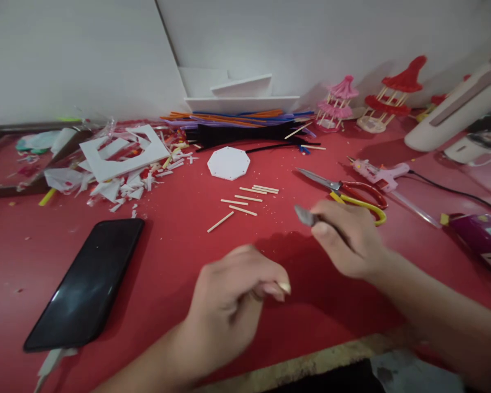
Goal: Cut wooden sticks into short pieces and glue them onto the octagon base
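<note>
"On the red worktop [167,256]?"
"A white octagonal foam-like board [228,163], probably light, dentable; hold its edges."
"Fingers?"
"Right hand [349,237] grips a grey metal blade [305,215]; left hand [231,297] curls, contents unclear."
"Thin pale wooden sticks [249,198]?"
"Nearer than the board; likely brittle, pinch mid-length."

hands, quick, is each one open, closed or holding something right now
Left hand: curled closed; whether it holds anything cannot be told.
Right hand: closed, holding a metal-bladed tool.

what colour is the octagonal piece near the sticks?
The octagonal piece is white, shown in the head view.
</note>
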The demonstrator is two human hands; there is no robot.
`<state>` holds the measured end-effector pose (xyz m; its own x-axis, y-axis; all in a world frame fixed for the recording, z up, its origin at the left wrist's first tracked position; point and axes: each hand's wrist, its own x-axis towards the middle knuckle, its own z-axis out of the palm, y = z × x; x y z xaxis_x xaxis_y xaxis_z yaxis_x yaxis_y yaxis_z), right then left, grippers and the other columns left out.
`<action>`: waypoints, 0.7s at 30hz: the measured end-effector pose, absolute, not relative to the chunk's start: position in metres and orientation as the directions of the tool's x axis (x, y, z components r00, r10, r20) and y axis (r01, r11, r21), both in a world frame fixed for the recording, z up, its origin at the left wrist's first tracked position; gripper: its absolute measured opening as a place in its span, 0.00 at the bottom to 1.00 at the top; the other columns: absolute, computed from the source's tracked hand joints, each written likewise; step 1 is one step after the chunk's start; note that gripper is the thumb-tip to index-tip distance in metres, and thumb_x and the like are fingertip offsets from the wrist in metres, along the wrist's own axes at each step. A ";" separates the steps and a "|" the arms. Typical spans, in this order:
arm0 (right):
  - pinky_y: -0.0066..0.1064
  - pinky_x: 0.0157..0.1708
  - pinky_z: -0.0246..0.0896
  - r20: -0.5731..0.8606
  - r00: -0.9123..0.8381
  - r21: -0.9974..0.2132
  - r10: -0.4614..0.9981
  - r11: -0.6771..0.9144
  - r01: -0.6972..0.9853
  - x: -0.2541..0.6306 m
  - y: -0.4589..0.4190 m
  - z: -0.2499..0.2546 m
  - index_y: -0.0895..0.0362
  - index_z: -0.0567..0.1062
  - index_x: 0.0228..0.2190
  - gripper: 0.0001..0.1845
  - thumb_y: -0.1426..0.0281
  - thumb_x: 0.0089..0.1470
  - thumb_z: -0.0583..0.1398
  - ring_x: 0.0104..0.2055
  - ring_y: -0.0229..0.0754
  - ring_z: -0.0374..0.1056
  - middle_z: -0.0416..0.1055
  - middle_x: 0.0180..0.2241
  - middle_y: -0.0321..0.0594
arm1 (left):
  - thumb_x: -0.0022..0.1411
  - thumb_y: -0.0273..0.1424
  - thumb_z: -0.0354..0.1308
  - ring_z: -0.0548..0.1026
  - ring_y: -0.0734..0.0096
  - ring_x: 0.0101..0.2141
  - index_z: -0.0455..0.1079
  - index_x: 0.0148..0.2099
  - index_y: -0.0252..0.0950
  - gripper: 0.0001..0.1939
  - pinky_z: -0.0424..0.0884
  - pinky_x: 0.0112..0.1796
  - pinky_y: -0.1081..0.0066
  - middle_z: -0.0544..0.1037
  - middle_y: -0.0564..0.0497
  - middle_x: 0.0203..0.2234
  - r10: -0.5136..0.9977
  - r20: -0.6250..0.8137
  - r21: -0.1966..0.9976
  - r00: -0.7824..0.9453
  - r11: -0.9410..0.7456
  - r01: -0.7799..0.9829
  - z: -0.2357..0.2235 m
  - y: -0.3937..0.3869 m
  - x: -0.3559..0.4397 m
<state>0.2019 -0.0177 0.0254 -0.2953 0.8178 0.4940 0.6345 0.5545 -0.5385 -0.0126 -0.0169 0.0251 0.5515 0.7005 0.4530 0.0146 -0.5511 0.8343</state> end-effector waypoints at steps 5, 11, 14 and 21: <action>0.29 0.23 0.43 0.509 -0.424 -0.535 0.749 0.661 0.526 0.186 -0.026 0.027 0.56 0.61 0.26 0.16 0.61 0.63 0.50 0.23 0.33 0.50 0.56 0.22 0.31 | 0.61 0.18 0.51 0.71 0.74 0.24 0.69 0.32 0.36 0.11 0.67 0.26 0.75 0.74 0.52 0.22 0.761 0.418 0.843 0.497 -0.528 0.100 0.024 -0.011 -0.012; 0.29 0.24 0.43 0.476 -0.491 -0.496 0.729 0.684 0.535 0.179 -0.032 0.025 0.55 0.59 0.24 0.20 0.58 0.63 0.49 0.23 0.34 0.49 0.55 0.21 0.31 | 0.61 0.18 0.53 0.72 0.77 0.26 0.70 0.35 0.36 0.09 0.67 0.28 0.79 0.76 0.53 0.24 0.777 0.389 0.849 0.495 -0.511 0.136 0.023 -0.013 -0.010; 0.30 0.24 0.43 0.470 -0.502 -0.492 0.726 0.687 0.534 0.181 -0.032 0.027 0.55 0.59 0.24 0.19 0.59 0.63 0.49 0.23 0.34 0.48 0.54 0.21 0.31 | 0.62 0.20 0.53 0.72 0.76 0.25 0.70 0.34 0.36 0.08 0.67 0.27 0.78 0.76 0.53 0.24 0.783 0.365 0.855 0.504 -0.496 0.151 0.025 -0.013 -0.008; 0.30 0.23 0.44 0.440 -0.509 -0.517 0.740 0.672 0.529 0.182 -0.034 0.030 0.55 0.59 0.24 0.19 0.58 0.63 0.50 0.23 0.34 0.49 0.54 0.21 0.31 | 0.63 0.20 0.52 0.73 0.74 0.26 0.69 0.32 0.36 0.09 0.69 0.28 0.76 0.76 0.53 0.23 0.790 0.309 0.872 0.530 -0.457 0.174 0.029 -0.013 -0.008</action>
